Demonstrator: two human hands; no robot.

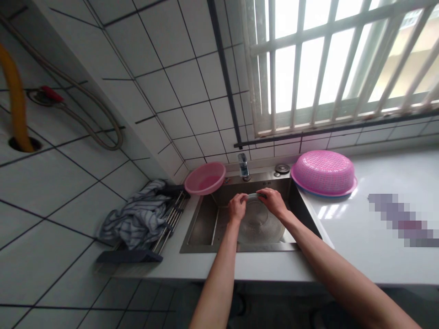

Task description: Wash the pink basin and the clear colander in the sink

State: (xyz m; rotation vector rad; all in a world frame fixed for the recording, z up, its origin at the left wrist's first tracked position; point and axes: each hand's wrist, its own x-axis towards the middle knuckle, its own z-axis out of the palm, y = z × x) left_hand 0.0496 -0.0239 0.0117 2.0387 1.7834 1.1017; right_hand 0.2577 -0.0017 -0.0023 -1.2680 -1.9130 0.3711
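Note:
Both my hands are over the steel sink [199, 224] and grip a clear, ribbed round bowl [258, 225] by its far rim. My left hand [237, 206] is closed on the rim at the left. My right hand [273, 202] is closed on the rim at the right, fingers curled over the edge. The bowl is tilted toward me inside the basin. The tap [243, 165] stands just behind my hands.
A pink basin [205, 178] sits at the sink's back left corner. A pink perforated basket [324, 172] lies upside down on the white counter [377, 178] to the right. A striped cloth [142, 220] lies on a rack at the left. Tiled walls and a barred window stand behind.

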